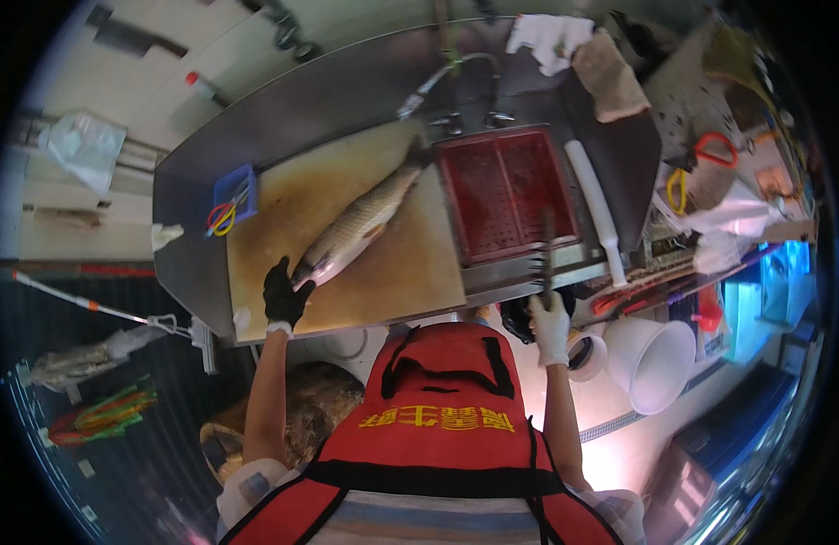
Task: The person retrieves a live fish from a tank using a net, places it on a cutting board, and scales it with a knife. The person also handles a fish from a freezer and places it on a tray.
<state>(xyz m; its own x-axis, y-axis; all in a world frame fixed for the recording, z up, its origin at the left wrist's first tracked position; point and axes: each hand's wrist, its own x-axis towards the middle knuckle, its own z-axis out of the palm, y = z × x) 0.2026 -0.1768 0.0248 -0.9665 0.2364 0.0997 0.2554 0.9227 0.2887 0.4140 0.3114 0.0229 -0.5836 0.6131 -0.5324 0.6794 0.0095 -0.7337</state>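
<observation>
A whole scaly fish point(360, 216) lies slantwise on a stained, pale cutting board point(419, 272), its tail toward the faucet. My left hand point(285, 294), in a black glove, grips the fish's head near the board's left front corner. In a white glove, my right hand point(550, 330) holds a long dark toothed tool point(546, 262), apparently a fish scaler, upright and apart from the fish. The tool is slightly blurred. Its teeth face left, and it overlaps the right end of a red perforated basket point(501, 197) in view.
Left of the board, a blue basket point(237, 187) holds scissors point(222, 216). A faucet point(453, 121) stands behind, and a white rod point(593, 204) leans right of the red basket. Below are a white bucket point(654, 368) and a black bag point(518, 317). A cleaver point(130, 34) hangs on the wall.
</observation>
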